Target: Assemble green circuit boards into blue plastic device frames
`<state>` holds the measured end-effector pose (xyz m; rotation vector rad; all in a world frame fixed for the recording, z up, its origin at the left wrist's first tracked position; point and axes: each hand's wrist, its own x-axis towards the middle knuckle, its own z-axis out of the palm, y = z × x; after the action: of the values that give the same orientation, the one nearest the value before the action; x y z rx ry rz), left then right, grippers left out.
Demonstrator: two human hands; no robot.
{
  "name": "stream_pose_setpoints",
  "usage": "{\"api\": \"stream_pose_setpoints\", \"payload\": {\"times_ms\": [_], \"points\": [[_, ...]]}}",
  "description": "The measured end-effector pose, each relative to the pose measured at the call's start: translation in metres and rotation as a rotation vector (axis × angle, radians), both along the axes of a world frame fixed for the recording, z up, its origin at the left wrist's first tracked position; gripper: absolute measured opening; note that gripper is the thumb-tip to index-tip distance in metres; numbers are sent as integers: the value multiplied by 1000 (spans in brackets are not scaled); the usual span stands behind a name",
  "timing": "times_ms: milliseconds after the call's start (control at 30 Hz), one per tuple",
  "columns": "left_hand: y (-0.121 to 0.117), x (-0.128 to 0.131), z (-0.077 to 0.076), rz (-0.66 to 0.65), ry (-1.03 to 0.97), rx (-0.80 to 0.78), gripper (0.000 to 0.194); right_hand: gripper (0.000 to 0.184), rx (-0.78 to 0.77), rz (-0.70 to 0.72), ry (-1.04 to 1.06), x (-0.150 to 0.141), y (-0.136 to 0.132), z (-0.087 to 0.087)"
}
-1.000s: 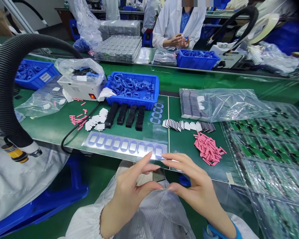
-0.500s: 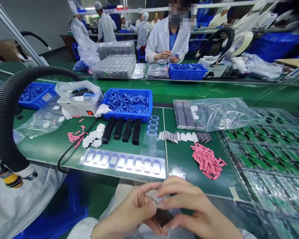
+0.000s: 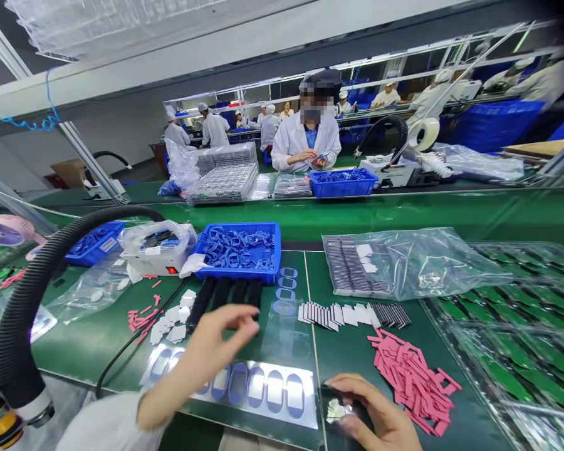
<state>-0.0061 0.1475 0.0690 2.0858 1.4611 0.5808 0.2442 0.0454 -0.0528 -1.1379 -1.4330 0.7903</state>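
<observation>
My left hand [image 3: 219, 335] reaches over the bench, thumb and fingertips slightly apart, with nothing visible between them. Beneath and behind it lie black straps [image 3: 222, 293] in a row. The silver strip of oval film stickers [image 3: 275, 391] lies partly under my left forearm. At the bench's front edge, my right hand [image 3: 380, 416] curls its thumb and fingers around a dark flat piece [image 3: 360, 410], largely hidden by the fingers. Small pale crumpled bits [image 3: 336, 410] show beside its fingertips. Pink strips [image 3: 416, 379] are heaped to the right of that hand.
A blue bin [image 3: 237, 272] of blue frames stands behind the straps. White-and-black pads [image 3: 324, 315] lie in a row near a plastic bag [image 3: 427, 269]. Trays of green boards [image 3: 507, 376] fill the right side. A black hose [image 3: 16, 338] arches at left. A co-worker [image 3: 305, 141] sits opposite.
My hands have separated. The left has moved up and left toward the straps; the right has shifted right, keeping the dark piece. The camera view has tilted upward.
</observation>
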Motion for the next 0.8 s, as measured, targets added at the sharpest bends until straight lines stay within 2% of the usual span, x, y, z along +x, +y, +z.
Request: {"api": "stream_pose_setpoints", "payload": {"times_ms": [100,200,267,333,433,567,700,800], "points": [[67,7,11,107,180,134,35,19,-31,13,20,2,-3,-7],[124,18,6,187,341,134,37,19,-38,15,34,1,-4,-8],[150,28,0,208,436,89,30,20,-45,5,54,-2,-4,-7],[167,36,-7,219,515,38,30,21,-50,-15,87,-5,-4,-5],[176,42,-15,227,596,-18,32,21,-56,-41,124,-7,-5,-2],[174,40,-19,218,610,-25,32,19,-58,-19,108,-6,-5,1],[166,36,-15,197,513,36,32,19,-56,9,97,-4,-6,2],[154,36,-8,161,362,122,29,20,-87,-5,111,-4,-6,3]]}}
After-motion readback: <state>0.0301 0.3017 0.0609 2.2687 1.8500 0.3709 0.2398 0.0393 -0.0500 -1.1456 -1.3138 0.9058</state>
